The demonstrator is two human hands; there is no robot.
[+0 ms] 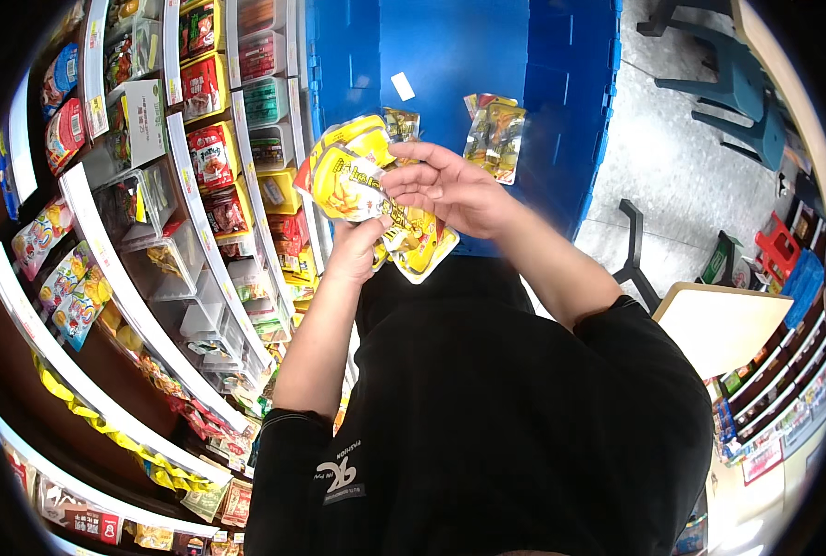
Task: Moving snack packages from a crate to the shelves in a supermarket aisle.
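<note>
My left hand (356, 250) grips a fanned bunch of yellow snack pouches (347, 184), its thumb pressed on their front. The pouches bear pictures of food and printing; some reach down to the right over my dark clothing. My right hand (458, 187) lies over the bunch with fingers loosely bent and apart; whether the fingertips touch the pouches is hard to tell. Before me stands a large blue plastic crate (455, 42). Inside it are a few dark-and-yellow pouches (498, 142), another pouch (402, 125) partly hidden behind my hands, and a small white card (403, 86).
Store shelves (197, 187) with clear bins (169, 257) and yellow boxes (227, 156) of packaged snacks rise close on my left. To the right are teal plastic stools (722, 76), a light tabletop (722, 326) and a black metal leg (632, 250) on the grey floor.
</note>
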